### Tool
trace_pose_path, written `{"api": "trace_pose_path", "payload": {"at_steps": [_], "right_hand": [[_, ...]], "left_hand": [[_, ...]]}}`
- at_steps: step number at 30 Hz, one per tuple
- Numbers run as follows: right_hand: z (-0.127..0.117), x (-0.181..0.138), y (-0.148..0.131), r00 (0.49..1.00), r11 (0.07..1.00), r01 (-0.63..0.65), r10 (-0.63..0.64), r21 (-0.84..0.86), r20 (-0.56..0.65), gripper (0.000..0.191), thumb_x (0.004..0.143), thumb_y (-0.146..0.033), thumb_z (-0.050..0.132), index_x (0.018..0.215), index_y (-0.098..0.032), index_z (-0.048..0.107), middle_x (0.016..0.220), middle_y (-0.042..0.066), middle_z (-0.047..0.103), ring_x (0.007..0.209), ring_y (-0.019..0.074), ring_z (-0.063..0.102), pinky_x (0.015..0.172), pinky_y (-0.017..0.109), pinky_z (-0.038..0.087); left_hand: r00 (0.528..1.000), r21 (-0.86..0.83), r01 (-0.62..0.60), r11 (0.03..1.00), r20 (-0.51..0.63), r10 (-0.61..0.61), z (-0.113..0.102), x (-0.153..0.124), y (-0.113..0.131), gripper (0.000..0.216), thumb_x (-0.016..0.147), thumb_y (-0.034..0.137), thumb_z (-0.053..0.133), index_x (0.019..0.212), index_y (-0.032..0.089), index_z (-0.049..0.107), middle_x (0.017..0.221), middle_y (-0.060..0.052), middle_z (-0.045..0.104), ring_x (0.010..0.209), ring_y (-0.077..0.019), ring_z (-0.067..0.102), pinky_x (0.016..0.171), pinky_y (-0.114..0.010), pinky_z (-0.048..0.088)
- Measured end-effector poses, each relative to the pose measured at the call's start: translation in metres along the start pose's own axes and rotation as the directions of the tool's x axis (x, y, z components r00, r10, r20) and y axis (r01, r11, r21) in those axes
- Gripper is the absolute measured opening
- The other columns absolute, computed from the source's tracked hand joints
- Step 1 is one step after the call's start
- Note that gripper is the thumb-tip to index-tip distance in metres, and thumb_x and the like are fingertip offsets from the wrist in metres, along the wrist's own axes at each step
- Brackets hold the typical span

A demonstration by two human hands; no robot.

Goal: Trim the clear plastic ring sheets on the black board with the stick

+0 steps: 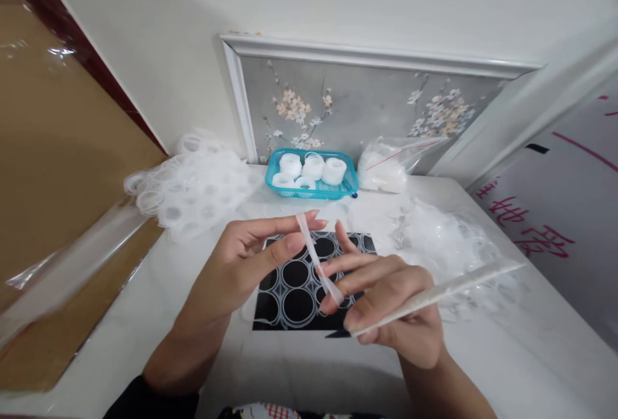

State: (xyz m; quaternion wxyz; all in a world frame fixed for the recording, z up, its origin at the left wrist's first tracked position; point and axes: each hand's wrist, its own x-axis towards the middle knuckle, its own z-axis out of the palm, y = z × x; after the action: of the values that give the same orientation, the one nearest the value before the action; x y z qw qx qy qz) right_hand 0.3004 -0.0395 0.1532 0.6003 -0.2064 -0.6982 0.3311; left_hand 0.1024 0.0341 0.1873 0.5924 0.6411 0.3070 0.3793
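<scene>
My left hand point(255, 258) holds one end of a thin translucent white ring point(316, 255) at its index finger and thumb. The ring is drawn into a narrow band reaching the fingers of my right hand point(391, 303). That hand also grips a slim tool with a white wrapped handle point(449, 290) and a dark pointed tip point(338, 334); its exact kind I cannot make out. Beneath both hands lies a black sheet point(294, 306) with pale circle outlines, partly hidden by the fingers.
A blue basket point(355, 184) holds several stacks of white rings point(334, 171). Right of it stands a clear zip bag point(386, 168) with white contents. Translucent ring sheets are heaped at left point(193, 187) and right point(449, 245). A plastic-covered brown board point(96, 168) stands far left.
</scene>
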Motion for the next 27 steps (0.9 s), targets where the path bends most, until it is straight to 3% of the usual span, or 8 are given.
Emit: {"api": "trace_pose_path", "payload": {"at_steps": [4, 11, 15, 20, 27], "right_hand": [[0.002, 0.000, 0.001, 1.000, 1.000, -0.001, 0.001, -0.023, 0.011, 0.032, 0.084, -0.020, 0.073, 0.113, -0.033, 0.074, 0.101, -0.001, 0.080, 0.111, 0.0226, 0.070, 0.123, 0.049, 0.029], [0.007, 0.000, 0.006, 0.997, 0.984, 0.061, -0.067, -0.169, -0.033, 0.021, 0.085, -0.028, 0.072, 0.105, -0.032, 0.076, 0.095, 0.000, 0.080, 0.115, 0.0259, 0.067, 0.124, 0.056, 0.020], [0.006, -0.001, 0.007, 0.999, 0.984, 0.034, -0.038, -0.176, -0.023, 0.023, 0.083, -0.026, 0.073, 0.106, -0.031, 0.076, 0.097, 0.001, 0.080, 0.116, 0.0267, 0.066, 0.122, 0.057, 0.023], [0.007, -0.001, 0.007, 0.999, 0.983, -0.021, 0.016, -0.183, -0.029, 0.027, 0.079, -0.022, 0.076, 0.105, -0.032, 0.076, 0.098, 0.000, 0.080, 0.113, 0.0272, 0.068, 0.120, 0.055, 0.029], [0.011, 0.002, 0.004, 1.000, 0.921, 0.006, -0.001, -0.389, 0.013, 0.018, 0.080, -0.017, 0.073, 0.095, -0.026, 0.076, 0.096, 0.001, 0.080, 0.115, 0.0263, 0.067, 0.117, 0.054, 0.033]], "left_hand": [[0.997, -0.078, -0.002, 0.997, -0.078, -0.004, 0.007, -0.001, 0.000, 0.016, 0.083, 0.037, 0.075, 0.096, 0.029, 0.080, 0.101, -0.003, 0.078, 0.102, -0.0250, 0.072, 0.100, -0.040, 0.054], [0.988, -0.161, -0.040, 0.986, -0.156, 0.014, 0.010, 0.001, 0.002, 0.009, 0.083, 0.036, 0.076, 0.086, 0.029, 0.081, 0.094, -0.002, 0.079, 0.095, -0.0222, 0.074, 0.092, -0.034, 0.058], [0.989, -0.211, -0.028, 0.977, -0.150, -0.004, 0.013, 0.001, 0.002, 0.009, 0.081, 0.033, 0.079, 0.087, 0.027, 0.081, 0.095, -0.002, 0.079, 0.084, -0.0190, 0.075, 0.084, -0.032, 0.061], [0.989, -0.224, 0.002, 0.975, -0.146, -0.035, 0.017, 0.002, 0.001, 0.020, 0.076, 0.030, 0.083, 0.095, 0.027, 0.080, 0.099, -0.005, 0.078, 0.088, -0.0241, 0.075, 0.077, -0.036, 0.063], [0.991, -0.213, 0.000, 0.977, -0.132, -0.029, 0.016, 0.001, 0.000, 0.021, 0.077, 0.022, 0.081, 0.098, 0.025, 0.079, 0.101, -0.005, 0.078, 0.067, -0.0163, 0.073, 0.070, -0.031, 0.064]]}}
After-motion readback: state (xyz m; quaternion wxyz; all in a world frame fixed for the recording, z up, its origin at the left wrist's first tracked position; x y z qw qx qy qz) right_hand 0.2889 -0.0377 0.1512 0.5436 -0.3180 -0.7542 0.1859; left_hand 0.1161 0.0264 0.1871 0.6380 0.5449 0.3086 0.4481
